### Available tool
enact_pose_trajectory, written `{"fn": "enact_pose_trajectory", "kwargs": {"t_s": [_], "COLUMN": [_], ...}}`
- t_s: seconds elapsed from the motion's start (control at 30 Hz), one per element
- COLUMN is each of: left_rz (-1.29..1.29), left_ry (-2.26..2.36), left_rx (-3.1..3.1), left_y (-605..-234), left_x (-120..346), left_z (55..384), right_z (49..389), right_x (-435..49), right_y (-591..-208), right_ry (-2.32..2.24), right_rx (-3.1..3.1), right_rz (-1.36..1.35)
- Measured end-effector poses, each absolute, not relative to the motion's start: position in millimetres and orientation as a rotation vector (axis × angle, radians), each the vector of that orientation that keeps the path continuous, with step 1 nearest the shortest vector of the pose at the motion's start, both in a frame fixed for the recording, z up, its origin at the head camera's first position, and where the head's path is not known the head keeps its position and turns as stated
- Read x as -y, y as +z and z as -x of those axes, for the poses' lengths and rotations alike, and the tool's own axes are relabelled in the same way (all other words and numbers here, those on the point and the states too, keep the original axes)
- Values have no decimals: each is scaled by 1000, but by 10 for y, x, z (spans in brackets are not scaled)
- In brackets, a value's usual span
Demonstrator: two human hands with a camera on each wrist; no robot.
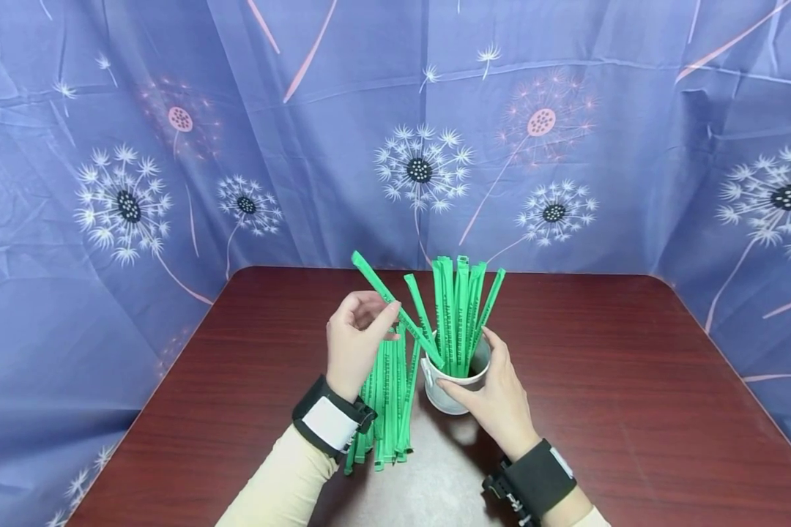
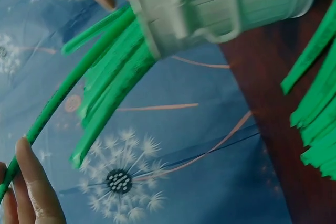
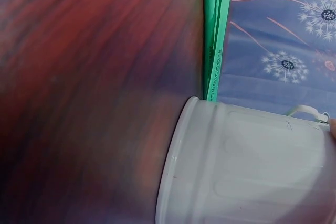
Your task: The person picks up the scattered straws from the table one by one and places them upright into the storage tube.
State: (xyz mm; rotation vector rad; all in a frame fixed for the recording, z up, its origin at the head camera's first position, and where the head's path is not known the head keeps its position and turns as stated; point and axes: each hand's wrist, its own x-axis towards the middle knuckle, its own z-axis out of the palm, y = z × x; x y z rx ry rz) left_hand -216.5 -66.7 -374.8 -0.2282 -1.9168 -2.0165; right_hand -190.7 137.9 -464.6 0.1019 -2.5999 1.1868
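Observation:
In the head view my left hand pinches one long, thin green wrapped stick with dark print between thumb and fingers. This stick slants down to the right, its lower end inside the rim of a white mug. Several similar green sticks stand in the mug, fanned out above it. My right hand grips the mug from the right, thumb at the near rim and fingers at the far side. The left wrist view shows the mug's handle and the pinched stick reaching into the mouth.
A pile of more green sticks lies on the dark red wooden table, left of the mug and partly behind my left wrist. A blue dandelion-print cloth hangs behind the table and along its sides.

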Motion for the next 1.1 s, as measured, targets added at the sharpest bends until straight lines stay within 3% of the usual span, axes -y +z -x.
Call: {"fn": "enact_pose_trajectory", "kwargs": {"t_s": [0.47,1.1], "left_rz": [249,272], "left_ry": [-1673,-1419], "left_rx": [2340,2518], "left_y": [-4102,-4261], "left_x": [482,472], "left_z": [2216,2243], "right_z": [1911,1911], "right_x": [-1388,-1376], "right_y": [-4641,-4647], "right_ry": [1159,1111], "right_rx": [2612,2618], "right_rz": [-99,-91]}}
